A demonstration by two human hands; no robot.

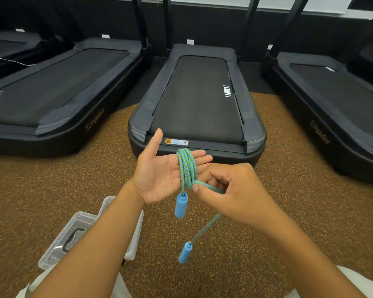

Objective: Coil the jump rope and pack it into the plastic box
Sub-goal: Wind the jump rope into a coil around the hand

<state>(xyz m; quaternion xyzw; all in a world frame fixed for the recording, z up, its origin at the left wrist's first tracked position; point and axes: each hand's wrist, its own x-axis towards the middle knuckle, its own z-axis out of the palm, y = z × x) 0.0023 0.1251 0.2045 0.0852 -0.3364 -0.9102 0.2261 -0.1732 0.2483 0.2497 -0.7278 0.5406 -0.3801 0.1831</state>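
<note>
We see a braided cloth jump rope (186, 166) with smooth, matt blue handles (181, 205), perhaps foam. At seven o'clock, the plastic box (78, 224) looks clear and glossy. The floor (267, 117) is rough, speckled brown.

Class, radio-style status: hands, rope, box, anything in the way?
Left hand open flat, rope looped around its fingers. Right hand pinching the rope, winding. Both handles dangling. Box on the floor, under the left forearm. Nothing blocking.
</note>
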